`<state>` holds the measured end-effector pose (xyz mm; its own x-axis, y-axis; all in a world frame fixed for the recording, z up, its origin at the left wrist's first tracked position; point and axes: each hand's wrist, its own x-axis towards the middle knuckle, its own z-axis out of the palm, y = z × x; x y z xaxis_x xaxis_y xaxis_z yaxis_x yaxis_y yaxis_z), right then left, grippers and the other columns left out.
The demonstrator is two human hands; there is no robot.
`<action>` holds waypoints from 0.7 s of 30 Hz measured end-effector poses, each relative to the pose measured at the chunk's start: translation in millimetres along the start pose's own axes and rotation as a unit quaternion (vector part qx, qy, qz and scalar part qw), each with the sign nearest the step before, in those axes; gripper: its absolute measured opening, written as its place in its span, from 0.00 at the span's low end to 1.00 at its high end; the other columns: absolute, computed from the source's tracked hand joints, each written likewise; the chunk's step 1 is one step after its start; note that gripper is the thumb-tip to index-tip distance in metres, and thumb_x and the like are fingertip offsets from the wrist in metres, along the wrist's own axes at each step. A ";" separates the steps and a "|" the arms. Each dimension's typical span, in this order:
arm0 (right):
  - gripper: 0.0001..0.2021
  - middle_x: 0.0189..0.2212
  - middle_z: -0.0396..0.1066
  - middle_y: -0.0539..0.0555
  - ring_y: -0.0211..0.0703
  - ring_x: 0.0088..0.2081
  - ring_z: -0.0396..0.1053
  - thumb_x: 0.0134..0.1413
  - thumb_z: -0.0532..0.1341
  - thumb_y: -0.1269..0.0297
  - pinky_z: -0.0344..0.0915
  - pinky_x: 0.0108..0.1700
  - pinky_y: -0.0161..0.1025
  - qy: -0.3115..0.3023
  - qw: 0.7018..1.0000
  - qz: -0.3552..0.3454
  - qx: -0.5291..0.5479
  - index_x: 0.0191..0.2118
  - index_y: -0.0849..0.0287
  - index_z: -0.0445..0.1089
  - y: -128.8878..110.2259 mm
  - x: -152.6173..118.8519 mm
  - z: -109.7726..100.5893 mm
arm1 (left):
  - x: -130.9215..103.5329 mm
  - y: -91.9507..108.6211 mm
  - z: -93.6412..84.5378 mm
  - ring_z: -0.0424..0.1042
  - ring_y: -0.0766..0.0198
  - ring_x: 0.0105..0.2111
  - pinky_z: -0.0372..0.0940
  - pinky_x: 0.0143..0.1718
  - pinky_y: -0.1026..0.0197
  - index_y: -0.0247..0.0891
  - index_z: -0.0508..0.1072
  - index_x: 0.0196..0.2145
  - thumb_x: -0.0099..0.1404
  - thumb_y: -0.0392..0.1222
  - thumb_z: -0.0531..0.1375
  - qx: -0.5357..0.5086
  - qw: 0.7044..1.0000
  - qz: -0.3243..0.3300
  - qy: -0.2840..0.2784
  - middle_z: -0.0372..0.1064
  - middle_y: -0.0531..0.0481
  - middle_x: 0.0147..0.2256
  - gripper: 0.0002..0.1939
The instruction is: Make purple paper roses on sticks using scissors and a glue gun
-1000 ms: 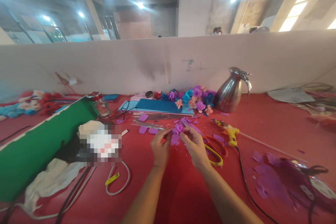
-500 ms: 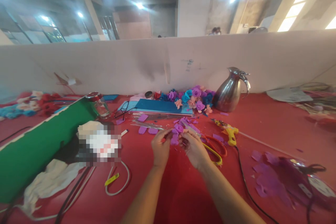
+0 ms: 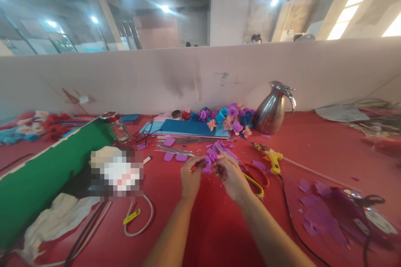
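Red table (image 3: 213, 233), pale partition (image 3: 140, 79) behind. One flower (image 3: 212, 157), purple, small; petals curled and layered about a rounded centre, their edges too blurred to tell apart, possibly ruffled. Location: just above the table, between both hands. Left hand (image 3: 190, 173): fingertips pinching the flower's left side. Right hand (image 3: 231, 175): thumb and fingers pinching its right edge. Yellow glue gun (image 3: 275, 162): lying to the right.
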<state>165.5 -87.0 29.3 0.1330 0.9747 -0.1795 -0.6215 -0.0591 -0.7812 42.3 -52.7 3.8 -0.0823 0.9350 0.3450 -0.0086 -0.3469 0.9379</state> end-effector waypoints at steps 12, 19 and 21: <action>0.06 0.19 0.66 0.46 0.34 0.23 0.57 0.38 0.65 0.61 0.49 0.27 0.34 0.016 0.991 -0.077 -0.112 0.24 0.57 0.70 -3.2 -0.4 -1.4 | 1.9 -2.1 -1.3 0.73 0.64 0.29 0.70 0.33 0.62 0.40 0.80 0.26 0.49 0.33 0.62 -0.018 1.000 0.003 -0.021 0.75 0.51 0.28 0.07; 0.08 0.19 0.66 0.47 0.35 0.23 0.58 0.37 0.66 0.58 0.52 0.28 0.34 0.028 0.989 -0.086 -0.120 0.23 0.57 0.71 -4.6 -0.2 0.2 | 2.7 -1.4 -1.9 0.73 0.63 0.30 0.70 0.33 0.62 0.41 0.80 0.27 0.50 0.33 0.61 -0.009 1.000 0.003 -0.026 0.76 0.51 0.28 0.08; 0.08 0.19 0.67 0.47 0.35 0.23 0.58 0.36 0.66 0.59 0.52 0.28 0.34 0.016 0.988 -0.086 -0.131 0.23 0.58 0.73 -6.5 0.0 1.0 | 2.7 -0.9 -2.3 0.73 0.63 0.29 0.70 0.33 0.62 0.41 0.80 0.27 0.51 0.34 0.61 -0.006 1.000 0.007 -0.029 0.76 0.51 0.28 0.07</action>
<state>168.7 -86.4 35.0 0.2455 0.9683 -0.0462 -0.3670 0.0487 -0.9290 39.9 -50.0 3.8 -0.0252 0.9324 0.3606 -0.0205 -0.3611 0.9323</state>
